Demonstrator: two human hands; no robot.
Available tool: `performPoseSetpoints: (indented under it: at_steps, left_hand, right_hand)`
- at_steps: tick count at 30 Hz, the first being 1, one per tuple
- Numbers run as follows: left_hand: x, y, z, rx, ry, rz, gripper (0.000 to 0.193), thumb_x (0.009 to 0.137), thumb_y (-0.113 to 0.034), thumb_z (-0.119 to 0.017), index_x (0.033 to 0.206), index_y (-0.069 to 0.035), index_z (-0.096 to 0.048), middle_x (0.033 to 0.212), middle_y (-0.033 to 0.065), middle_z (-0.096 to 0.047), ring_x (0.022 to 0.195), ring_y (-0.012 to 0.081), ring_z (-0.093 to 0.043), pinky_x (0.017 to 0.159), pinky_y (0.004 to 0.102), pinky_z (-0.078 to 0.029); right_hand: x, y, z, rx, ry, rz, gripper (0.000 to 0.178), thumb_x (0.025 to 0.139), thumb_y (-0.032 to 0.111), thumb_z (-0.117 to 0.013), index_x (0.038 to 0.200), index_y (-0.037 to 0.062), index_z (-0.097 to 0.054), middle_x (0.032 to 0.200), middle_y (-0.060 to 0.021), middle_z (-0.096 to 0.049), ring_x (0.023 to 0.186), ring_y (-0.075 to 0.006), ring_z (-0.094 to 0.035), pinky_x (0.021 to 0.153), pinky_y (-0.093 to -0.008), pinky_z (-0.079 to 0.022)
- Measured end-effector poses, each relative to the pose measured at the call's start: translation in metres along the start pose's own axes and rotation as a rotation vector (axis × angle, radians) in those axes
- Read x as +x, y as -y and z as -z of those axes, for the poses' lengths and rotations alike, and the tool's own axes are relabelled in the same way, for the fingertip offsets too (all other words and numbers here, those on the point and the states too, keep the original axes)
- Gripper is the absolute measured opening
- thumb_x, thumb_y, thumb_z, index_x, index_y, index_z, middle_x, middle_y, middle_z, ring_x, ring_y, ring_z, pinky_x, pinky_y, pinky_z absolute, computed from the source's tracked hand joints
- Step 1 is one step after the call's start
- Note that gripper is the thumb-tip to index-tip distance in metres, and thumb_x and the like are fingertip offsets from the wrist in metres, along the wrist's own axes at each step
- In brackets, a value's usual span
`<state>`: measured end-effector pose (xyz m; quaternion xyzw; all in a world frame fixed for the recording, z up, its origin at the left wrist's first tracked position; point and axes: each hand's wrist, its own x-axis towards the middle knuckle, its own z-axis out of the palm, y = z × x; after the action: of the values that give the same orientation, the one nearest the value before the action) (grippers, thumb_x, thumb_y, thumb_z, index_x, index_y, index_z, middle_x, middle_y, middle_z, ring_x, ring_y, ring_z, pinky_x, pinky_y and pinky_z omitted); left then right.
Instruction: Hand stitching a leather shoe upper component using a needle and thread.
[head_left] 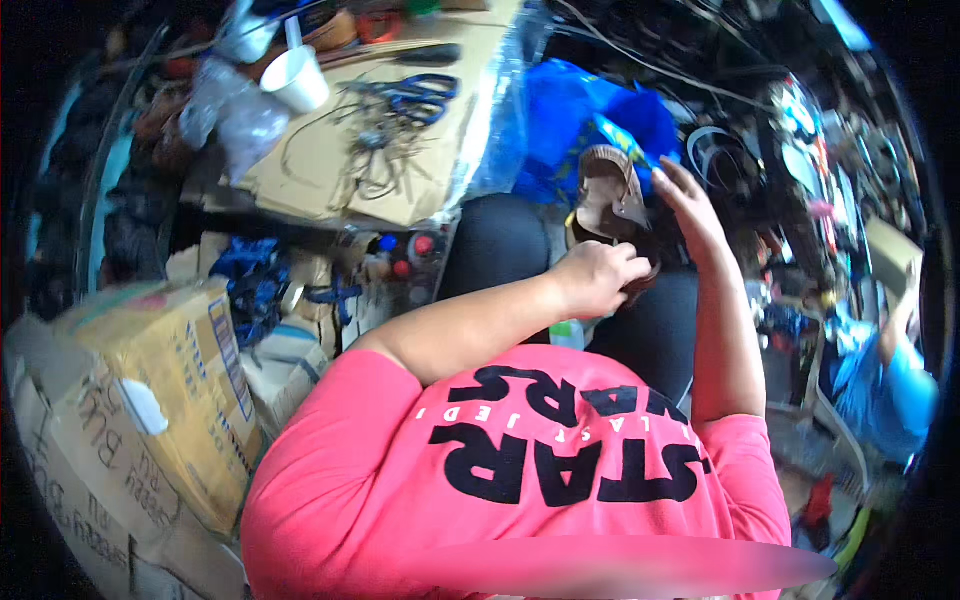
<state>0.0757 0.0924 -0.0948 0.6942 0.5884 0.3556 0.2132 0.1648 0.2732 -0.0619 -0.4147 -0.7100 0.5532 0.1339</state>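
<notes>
A brown shoe (612, 205) with a ridged or stitched edge stands above my lap, between my knees. My left hand (600, 278) is closed on its near end, with the fingers curled inward; exactly what they pinch there is hidden. Just right of the shoe, my right hand (690, 208) is raised with its fingers stretched out and apart. Nothing shows in that hand. A blue plastic bag (560, 110) with a yellow-green pattern lies beyond the shoe.
At the left front, a cardboard-topped table (400, 205) bears blue-handled scissors (420, 95), a tangle of strings (375, 160), a white cup (295, 82) and a clear plastic bag (235, 115). Cardboard boxes (160, 370) stand left. Another person in blue (890, 390) is at far right.
</notes>
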Motion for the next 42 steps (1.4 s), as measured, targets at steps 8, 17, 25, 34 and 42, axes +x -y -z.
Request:
performPoseSetpoints:
  at_steps: [8, 17, 25, 34, 42]
  left_hand:
    - [-0.001, -0.052, 0.012, 0.091, -0.031, -0.468, 0.042, 0.07, -0.034, -0.075, 0.102, -0.01, -0.062, 0.099, 0.0069, -0.06, 0.087, 0.024, -0.058, 0.077, 0.0367, -0.044]
    - [0.068, -0.039, 0.049, 0.245, -0.32, -0.189, 0.017, 0.081, -0.018, -0.07, 0.09, -0.004, -0.067, 0.081, 0.0118, -0.066, 0.076, 0.0279, -0.064, 0.071, 0.0368, -0.05]
    - [0.103, -0.032, 0.037, -0.035, -0.218, -0.101, 0.024, 0.088, -0.024, -0.065, 0.099, -0.003, -0.066, 0.088, 0.0118, -0.066, 0.08, 0.0194, -0.062, 0.076, 0.0308, -0.048]
    - [0.051, 0.035, 0.021, 0.522, 0.442, 0.372, 0.034, 0.084, -0.035, -0.064, 0.105, -0.008, -0.067, 0.105, 0.0146, -0.067, 0.1, 0.0331, -0.063, 0.086, 0.0405, -0.048]
    - [0.047, 0.034, 0.027, 0.604, 0.505, 0.436, 0.037, 0.083, -0.035, -0.065, 0.109, -0.009, -0.067, 0.103, 0.015, -0.068, 0.098, 0.0305, -0.064, 0.086, 0.0389, -0.049]
  right_hand:
    - [-0.085, -0.032, 0.016, 0.591, 0.172, -0.053, 0.052, 0.085, 0.019, -0.068, 0.129, 0.002, -0.047, 0.114, -0.0068, -0.06, 0.1, -0.014, -0.059, 0.09, -0.0293, -0.048]
    - [-0.142, -0.023, 0.044, 0.376, 0.195, 0.037, 0.052, 0.08, 0.016, -0.073, 0.124, 0.0012, -0.05, 0.108, -0.0042, -0.06, 0.097, -0.0108, -0.056, 0.089, -0.0285, -0.045]
    - [-0.216, -0.04, 0.167, 0.224, -0.298, 0.239, 0.057, 0.081, 0.011, -0.068, 0.132, 0.0009, -0.045, 0.122, -0.0065, -0.055, 0.111, -0.0159, -0.052, 0.098, -0.0318, -0.041]
    - [-0.332, -0.233, 0.192, 0.492, -0.614, -0.354, 0.048, 0.07, 0.007, -0.063, 0.117, 0.005, -0.054, 0.104, -0.0043, -0.06, 0.091, -0.0152, -0.058, 0.083, -0.0292, -0.048]
    - [-0.304, -0.341, 0.101, -0.036, -0.357, -0.779, 0.09, 0.057, 0.017, -0.08, 0.135, 0.0006, -0.038, 0.117, -0.017, -0.06, 0.103, -0.0274, -0.06, 0.091, -0.0361, -0.048]
